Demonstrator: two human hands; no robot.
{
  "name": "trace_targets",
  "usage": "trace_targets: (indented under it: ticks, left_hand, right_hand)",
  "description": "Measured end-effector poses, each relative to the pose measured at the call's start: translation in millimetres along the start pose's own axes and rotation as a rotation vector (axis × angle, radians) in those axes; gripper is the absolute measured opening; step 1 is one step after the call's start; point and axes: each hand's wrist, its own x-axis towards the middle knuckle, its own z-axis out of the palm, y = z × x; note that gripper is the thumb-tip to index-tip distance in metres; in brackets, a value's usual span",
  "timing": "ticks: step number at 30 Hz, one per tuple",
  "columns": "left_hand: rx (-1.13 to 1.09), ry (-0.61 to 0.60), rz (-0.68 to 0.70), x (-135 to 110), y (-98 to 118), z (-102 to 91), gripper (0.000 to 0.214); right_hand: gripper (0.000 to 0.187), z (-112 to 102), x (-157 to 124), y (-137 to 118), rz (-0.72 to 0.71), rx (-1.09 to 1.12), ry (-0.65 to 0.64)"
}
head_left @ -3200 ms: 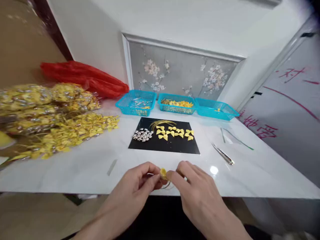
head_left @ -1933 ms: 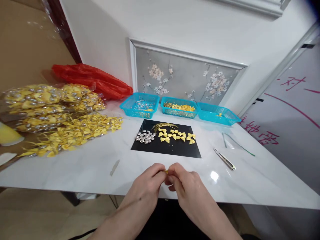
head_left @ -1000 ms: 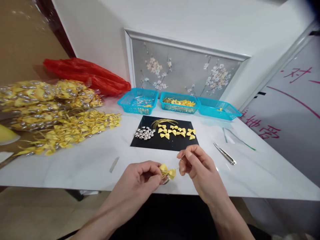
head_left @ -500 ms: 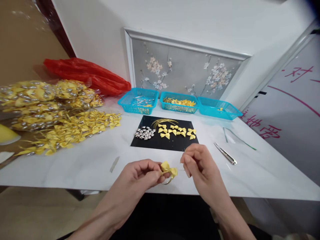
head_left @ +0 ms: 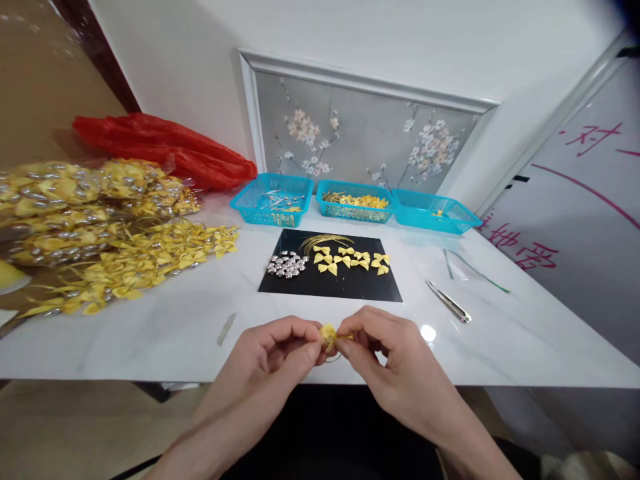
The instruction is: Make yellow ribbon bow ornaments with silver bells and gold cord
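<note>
Both hands meet over the front edge of the white table [head_left: 165, 327]. My left hand [head_left: 277, 350] pinches a small yellow ribbon bow [head_left: 329, 333] between thumb and forefinger. My right hand [head_left: 383, 347] pinches the same bow from the right side, fingers closed on it. A thin gold thread loop hangs just under the bow. Beyond the hands lies a black mat [head_left: 350, 285] carrying several yellow bows [head_left: 350, 259], a cluster of silver beads [head_left: 287, 264] and a bundle of gold threads [head_left: 324, 241].
Three turquoise baskets [head_left: 273, 200] stand along the wall behind the mat. Metal tweezers [head_left: 447, 301] lie right of the mat. A heap of finished yellow bows [head_left: 145, 257] and bags of them [head_left: 60, 193] fill the left side, with a red bag [head_left: 165, 150] behind.
My right hand, which had pulled away up and to the right with the thread, has come back to the bow and closed on it. The left hand kept its pinch.
</note>
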Motion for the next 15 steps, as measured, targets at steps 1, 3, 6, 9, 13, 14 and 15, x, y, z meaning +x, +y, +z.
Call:
trace_targets:
  ticks: [1, 3, 6, 9, 13, 14, 15]
  left_hand:
    - [0.009, -0.002, 0.008, 0, 0, 0.1, 0.016]
    - [0.025, 0.004, 0.024, 1, -1, 1.5, 0.017]
    - [0.067, 0.062, 0.046, 6, -2, 5.3, 0.010]
    - [0.121, 0.085, 0.053, 10, -2, 7.6, 0.011]
    - [0.100, 0.038, 0.041, 10, -1, 7.5, 0.016]
    - [0.088, 0.030, 0.038, 10, 0, 7.4, 0.017]
    - [0.081, 0.023, 0.037, 10, 0, 7.4, 0.018]
  right_hand:
    - [0.014, 0, 0, -1, -0.005, -0.004, 0.007]
    - [0.014, 0, 1, -2, -0.019, -0.018, 0.022]
    - [0.014, 0, 1, -3, -0.034, -0.039, 0.038]
    - [0.013, 0, 0, -3, -0.024, -0.040, 0.037]
    - [0.012, -1, 0, -1, 0.019, -0.017, 0.037]
    - [0.012, -1, 0, 0, 0.030, -0.007, 0.039]
    - [0.012, -1, 0, 0, 0.037, 0.001, 0.039]
